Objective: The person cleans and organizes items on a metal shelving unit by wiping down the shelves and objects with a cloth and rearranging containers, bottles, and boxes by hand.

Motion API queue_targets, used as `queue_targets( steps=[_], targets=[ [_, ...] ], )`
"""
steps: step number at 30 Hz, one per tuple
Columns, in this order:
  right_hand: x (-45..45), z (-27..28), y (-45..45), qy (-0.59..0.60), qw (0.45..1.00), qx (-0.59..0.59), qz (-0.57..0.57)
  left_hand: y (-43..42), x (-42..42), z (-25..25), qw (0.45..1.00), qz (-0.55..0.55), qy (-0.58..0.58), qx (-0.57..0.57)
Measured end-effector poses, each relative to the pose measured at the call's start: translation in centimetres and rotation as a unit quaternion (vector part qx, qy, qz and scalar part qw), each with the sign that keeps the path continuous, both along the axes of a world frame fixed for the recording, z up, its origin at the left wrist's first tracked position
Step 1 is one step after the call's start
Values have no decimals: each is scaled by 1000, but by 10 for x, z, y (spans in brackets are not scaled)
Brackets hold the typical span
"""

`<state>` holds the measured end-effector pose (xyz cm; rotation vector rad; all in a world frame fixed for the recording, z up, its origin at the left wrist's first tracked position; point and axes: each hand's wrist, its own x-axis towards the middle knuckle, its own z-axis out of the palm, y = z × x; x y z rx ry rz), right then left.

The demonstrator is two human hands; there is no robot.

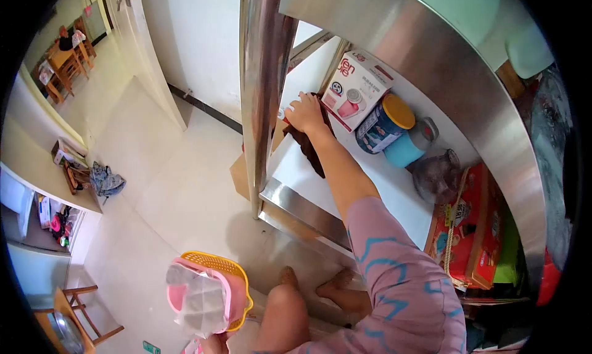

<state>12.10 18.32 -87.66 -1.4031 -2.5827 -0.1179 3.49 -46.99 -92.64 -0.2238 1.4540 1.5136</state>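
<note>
My right hand (306, 114) reaches into a white shelf with a metal edge. Its fingers bend over a dark brown, soft-looking item (312, 152), which trails beneath my wrist; a small red and white thing shows partly at the fingertips. Beside the hand stands a white and pink box (356, 90) with a pink appliance printed on it. My left hand (214, 344) shows only in part at the bottom, its fingers hidden, close to a pink basket (233, 301) nested in a yellow basket (245, 279). Crinkled clear plastic (202, 300) lies over the pink one.
Along the shelf stand a yellow-lidded can (383, 124), a light blue container (409, 145), a clear jar (439, 176) and a red package (472, 230). A metal post (253, 101) rises left of my arm. A wooden chair (77, 311) stands lower left; a person sits far off.
</note>
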Motion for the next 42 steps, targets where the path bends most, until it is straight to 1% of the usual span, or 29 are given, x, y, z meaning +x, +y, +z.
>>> queue_targets(
  steps=[2, 3, 4, 6, 8, 10, 14, 17, 18, 20, 22, 23, 24, 25, 26, 28, 32, 34, 36, 38, 40, 42],
  targets=[
    [5, 3, -12, 57, 998, -11, 7, -13, 2, -4, 1000, 12, -5, 18],
    [9, 11, -22, 42, 998, -33, 19, -14, -3, -3, 999, -33, 1, 5],
    [15, 7, -26, 40, 998, -36, 15, -18, 0, 1, 999, -37, -1, 2],
    [26, 4, -35, 61, 993, -14, 96, -20, 6, 4, 1000, -18, 8, -6],
    [38, 11, -47, 52, 992, -27, 111, -5, 13, 24, 1000, 3, 21, -12],
    [50, 14, -58, 94, 986, -40, 130, -1, 18, 36, 999, 25, 35, -16],
    [70, 12, -74, 89, 992, -38, 85, -14, 19, 33, 999, 35, 25, -5],
    [85, 15, -83, 71, 996, -47, 3, -30, 20, 27, 1000, 20, 17, 11],
    [89, 12, -82, 74, 996, -46, 2, -30, 21, 29, 1000, 11, 28, 7],
    [91, 12, -81, 106, 992, -44, -55, -29, 22, 35, 999, 5, 44, 6],
    [92, 15, -81, 121, 988, -39, -83, -27, 26, 44, 999, 26, 37, -5],
    [93, 15, -79, 133, 986, -43, -89, -31, 27, 44, 999, 34, 35, 21],
    [94, 16, -77, 144, 984, -47, -95, -34, 27, 43, 998, 36, 37, 21],
    [93, 15, -73, 157, 981, -45, -101, -36, 27, 42, 998, 34, 47, -1],
    [94, 14, -67, 135, 984, -42, -108, -36, 28, 42, 998, 32, 55, -22],
    [95, 8, -60, 147, 982, -42, -112, -38, 25, 35, 998, 33, 58, -16],
    [99, 8, -64, 137, 984, -47, -103, -29, 25, 48, 999, 30, 35, -10],
    [100, 9, -67, 113, 986, -47, -111, -23, 27, 58, 999, 33, 25, -6],
    [106, 8, -76, 87, 989, -41, -114, -22, 31, 66, 998, 45, 33, 10],
    [113, 6, -93, 98, 987, -23, -122, -24, 33, 65, 999, 40, 35, 7],
    [127, 4, -111, 117, 986, -38, -115, -26, 35, 63, 999, 33, 41, 5],
    [143, 4, -129, 110, 991, -31, -71, -22, 38, 63, 999, 22, 42, 12]
  ],
)
